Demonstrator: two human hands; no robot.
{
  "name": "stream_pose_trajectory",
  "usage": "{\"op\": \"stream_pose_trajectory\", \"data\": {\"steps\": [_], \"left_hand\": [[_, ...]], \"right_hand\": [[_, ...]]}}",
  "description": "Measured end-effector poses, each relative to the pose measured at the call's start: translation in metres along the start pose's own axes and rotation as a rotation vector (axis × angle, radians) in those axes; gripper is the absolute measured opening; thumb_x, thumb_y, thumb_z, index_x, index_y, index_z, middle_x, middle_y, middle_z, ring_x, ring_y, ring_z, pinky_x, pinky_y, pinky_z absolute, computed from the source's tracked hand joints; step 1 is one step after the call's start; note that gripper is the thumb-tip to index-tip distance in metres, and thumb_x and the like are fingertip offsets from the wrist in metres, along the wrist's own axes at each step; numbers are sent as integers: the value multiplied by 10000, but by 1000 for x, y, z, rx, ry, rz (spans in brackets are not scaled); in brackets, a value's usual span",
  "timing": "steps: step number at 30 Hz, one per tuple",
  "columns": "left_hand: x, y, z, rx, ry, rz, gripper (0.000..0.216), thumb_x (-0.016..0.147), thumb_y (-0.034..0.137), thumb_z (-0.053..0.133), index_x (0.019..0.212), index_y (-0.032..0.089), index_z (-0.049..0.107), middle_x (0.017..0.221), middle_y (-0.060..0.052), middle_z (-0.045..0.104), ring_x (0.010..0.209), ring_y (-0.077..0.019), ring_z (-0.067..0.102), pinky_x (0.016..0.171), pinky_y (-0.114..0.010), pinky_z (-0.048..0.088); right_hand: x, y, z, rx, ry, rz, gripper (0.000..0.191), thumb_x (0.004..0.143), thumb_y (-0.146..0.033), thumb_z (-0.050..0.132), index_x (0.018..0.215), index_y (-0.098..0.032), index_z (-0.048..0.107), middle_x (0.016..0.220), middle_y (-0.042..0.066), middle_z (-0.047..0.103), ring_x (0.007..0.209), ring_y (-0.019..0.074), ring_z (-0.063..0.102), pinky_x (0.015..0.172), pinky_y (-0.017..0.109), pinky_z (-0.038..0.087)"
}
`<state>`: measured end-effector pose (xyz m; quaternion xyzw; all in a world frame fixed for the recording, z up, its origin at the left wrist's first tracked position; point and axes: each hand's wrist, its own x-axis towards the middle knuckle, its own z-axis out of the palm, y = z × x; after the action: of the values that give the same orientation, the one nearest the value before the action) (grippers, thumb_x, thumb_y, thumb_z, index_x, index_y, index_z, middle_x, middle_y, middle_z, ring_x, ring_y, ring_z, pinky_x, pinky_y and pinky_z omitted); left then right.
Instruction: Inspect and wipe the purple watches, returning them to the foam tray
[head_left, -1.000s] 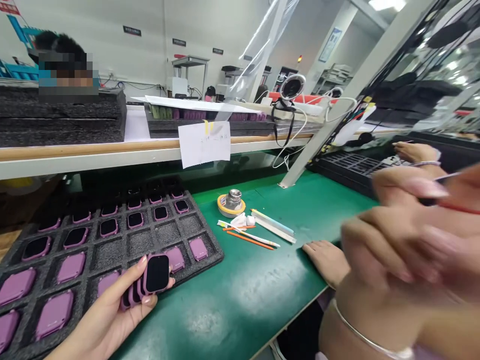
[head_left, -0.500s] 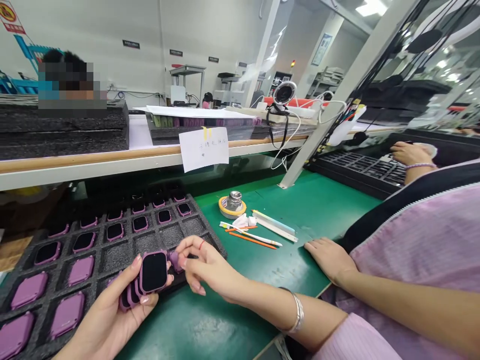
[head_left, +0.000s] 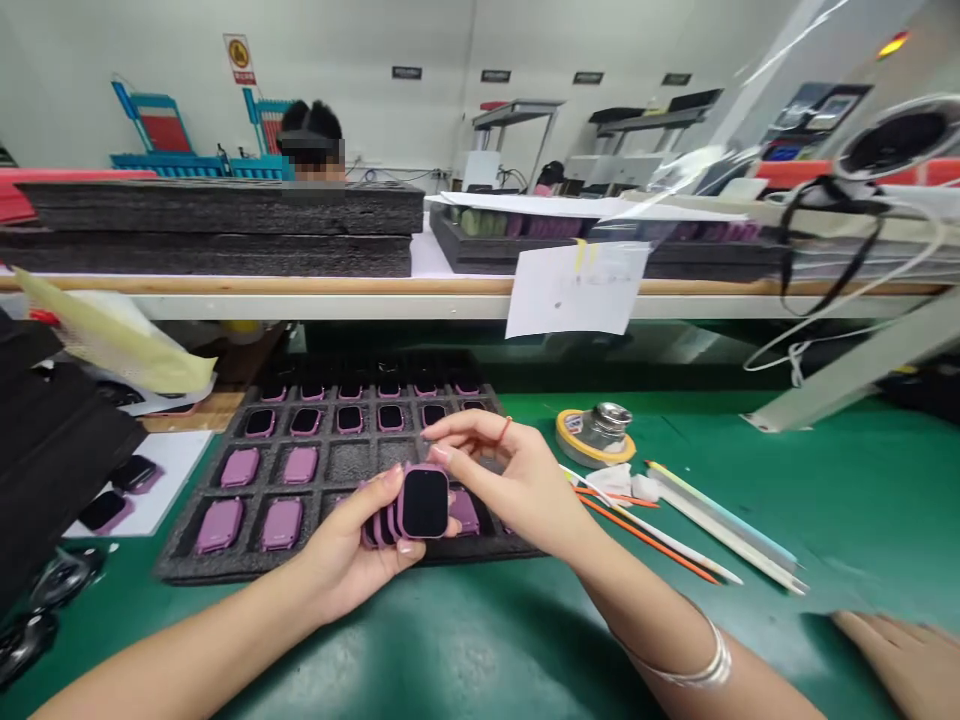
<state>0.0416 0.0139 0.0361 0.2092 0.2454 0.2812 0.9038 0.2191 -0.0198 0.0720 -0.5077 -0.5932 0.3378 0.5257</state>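
My left hand (head_left: 352, 550) is closed round a small stack of purple watch bodies (head_left: 420, 503), the front one showing its black screen. My right hand (head_left: 510, 480) hovers just above and behind that stack, thumb and forefinger pinched near its top edge; I cannot make out anything between them. Both hands are over the near right corner of a black foam tray (head_left: 337, 465). The tray's pockets hold several purple watch bodies (head_left: 285, 522), some screen-up, some back-up.
An orange stick and white sticks (head_left: 675, 525) lie right of the tray, beside a tape roll with a metal weight (head_left: 596, 432). Another person's hand (head_left: 904, 650) rests at the lower right. Black foam slabs (head_left: 217, 225) fill the shelf above; a paper note (head_left: 574, 290) hangs from it.
The view swung left, so the tray now sits centred. My right hand came down from in front of the camera to the stack that my left hand holds.
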Motion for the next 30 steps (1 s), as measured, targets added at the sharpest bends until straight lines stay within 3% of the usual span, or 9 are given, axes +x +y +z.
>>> {"op": "stream_pose_trajectory", "data": {"steps": [5,8,12,15,18,21,23,26,30], "left_hand": [[3,0,-4,-16,-70,-33,476,735,345,878,1109,91,731,913,-146,753,787,-216,746,485,-149,423],[3,-1,-5,-23,-110,-18,433,718,371,887,1029,106,743,908,-125,744,803,-199,730,501,-149,416],[1,-3,-6,-26,-100,-19,361,745,382,866,965,127,735,852,-66,722,756,-142,682,584,-173,466],[0,-3,-5,-34,-133,-31,378,762,426,841,940,110,735,871,-77,729,738,-142,669,593,-191,479],[0,-1,-3,-19,-199,-12,400,777,446,823,949,94,740,832,-92,728,668,-128,643,551,-189,453],[1,0,-2,-16,-223,-3,405,765,439,835,997,120,742,821,-92,730,667,-136,653,524,-174,420],[0,1,-1,-13,-239,11,428,751,447,845,1010,123,740,849,-100,730,688,-141,664,518,-162,404],[0,3,0,19,-262,13,455,753,479,836,964,89,732,752,-84,693,670,-133,655,538,-156,417],[-1,3,-2,45,-263,2,502,741,510,836,961,75,719,660,-55,661,556,-94,585,540,-161,439]], "right_hand": [[-2,9,3,155,179,-64,189,849,-309,754,998,-201,712,824,18,738,621,123,683,614,265,611],[-7,9,7,84,221,-182,154,897,-261,714,1046,-229,690,1003,48,747,874,171,753,830,329,659],[-16,11,12,-260,15,-523,365,897,-247,713,1257,-274,653,1373,116,536,1324,289,569,1136,516,501],[-22,14,10,-439,-100,-698,430,896,-261,717,1313,-302,623,1483,122,380,1399,350,482,1147,567,478],[-25,15,3,-471,-205,-794,406,910,-333,701,1309,-316,623,1517,107,351,1383,364,495,1124,564,509],[-25,13,0,-416,-133,-747,474,899,-341,717,1357,-328,596,1502,99,381,1383,340,499,1164,521,483],[-23,12,2,-371,-49,-612,599,856,-350,774,1411,-336,551,1476,104,415,1400,340,478,1193,529,442],[-20,14,6,-309,-55,-440,634,806,-373,824,1383,-340,564,1452,104,469,1381,344,493,1167,559,452],[-21,16,11,-304,-61,-439,626,777,-344,854,1338,-336,579,1413,105,529,1331,330,538,1112,545,502]]}}
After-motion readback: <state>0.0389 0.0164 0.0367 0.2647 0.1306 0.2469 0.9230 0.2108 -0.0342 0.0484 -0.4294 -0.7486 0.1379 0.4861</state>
